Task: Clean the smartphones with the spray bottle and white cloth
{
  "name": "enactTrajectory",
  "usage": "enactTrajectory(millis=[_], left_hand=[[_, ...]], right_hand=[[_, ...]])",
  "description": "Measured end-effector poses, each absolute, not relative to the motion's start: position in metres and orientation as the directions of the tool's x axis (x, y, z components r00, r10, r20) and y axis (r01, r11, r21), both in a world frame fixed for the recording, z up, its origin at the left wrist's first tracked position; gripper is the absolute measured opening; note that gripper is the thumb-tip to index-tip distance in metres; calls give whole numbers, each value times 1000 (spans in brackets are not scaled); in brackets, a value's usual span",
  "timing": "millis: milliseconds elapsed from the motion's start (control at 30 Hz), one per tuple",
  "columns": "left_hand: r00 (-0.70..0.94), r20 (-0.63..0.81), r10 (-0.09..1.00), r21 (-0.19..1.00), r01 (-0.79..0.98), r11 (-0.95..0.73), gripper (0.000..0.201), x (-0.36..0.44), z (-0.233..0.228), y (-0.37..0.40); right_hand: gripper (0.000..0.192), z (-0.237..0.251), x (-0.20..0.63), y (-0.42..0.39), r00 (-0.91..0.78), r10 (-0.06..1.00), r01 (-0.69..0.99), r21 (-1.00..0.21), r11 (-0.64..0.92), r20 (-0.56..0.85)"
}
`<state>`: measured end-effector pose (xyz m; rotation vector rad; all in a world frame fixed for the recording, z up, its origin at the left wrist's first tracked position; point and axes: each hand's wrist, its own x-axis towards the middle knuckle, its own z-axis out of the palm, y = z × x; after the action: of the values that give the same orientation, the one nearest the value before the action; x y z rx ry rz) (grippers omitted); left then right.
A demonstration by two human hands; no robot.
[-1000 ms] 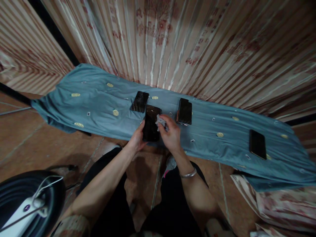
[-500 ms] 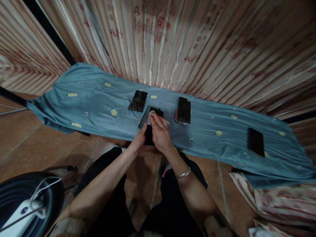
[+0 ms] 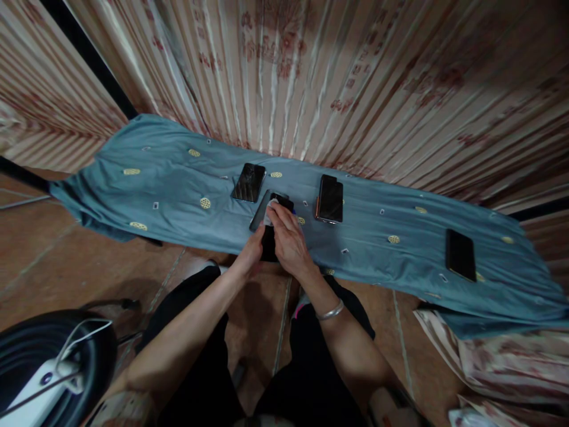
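The person is sitting before a long surface draped in a blue cloth (image 3: 169,178), with a striped curtain (image 3: 355,77) hanging behind its far edge.

The left hand (image 3: 250,254) is closing around the near end of a black phone (image 3: 268,242), fingers curled under it and thumb lying along its left side. The phone is being held tilted up from the near edge of the surface, roughly at its middle, with the far end pointing toward the curtain.

The right hand (image 3: 288,242) is lying over the phone's face, palm down, fingers bent. Its fingertips are pinching a small white wipe (image 3: 270,212) and pressing it against the upper part of the screen. How tightly the hand is gripping the wipe cannot be told, since the fingers are covering most of it. A metal bangle (image 3: 329,311) is sitting on the right wrist.

Three other phones are lying flat on the cloth. One, with a reflective screen (image 3: 249,182), is resting just beyond and left of the held phone, near the far edge. A second (image 3: 330,198) is lying to the right of the hands, apart from them. A third (image 3: 460,255) is lying well away toward the right end, close to the near edge.

On the floor at the lower left, a black wheel-like object with a white cable (image 3: 53,362) is showing.
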<state>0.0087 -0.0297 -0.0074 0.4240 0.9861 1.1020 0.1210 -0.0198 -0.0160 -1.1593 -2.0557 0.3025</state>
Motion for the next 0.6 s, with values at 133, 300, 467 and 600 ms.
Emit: enactTrajectory(millis=[133, 300, 467, 600], left_hand=[[170, -463, 870, 693, -542, 475, 44, 14, -3, -34], [187, -488, 853, 656, -566, 499, 44, 15, 1, -33], [155, -485, 861, 675, -559, 481, 44, 9, 4, -30], [173, -468, 867, 664, -578, 474, 46, 9, 2, -31]], right_hand=[[59, -18, 128, -15, -263, 835, 669, -532, 519, 483], [61, -19, 132, -11, -225, 857, 697, -538, 474, 463], [60, -23, 132, -11, -158, 891, 744, -542, 391, 427], [59, -25, 132, -12, -135, 887, 754, -535, 381, 442]])
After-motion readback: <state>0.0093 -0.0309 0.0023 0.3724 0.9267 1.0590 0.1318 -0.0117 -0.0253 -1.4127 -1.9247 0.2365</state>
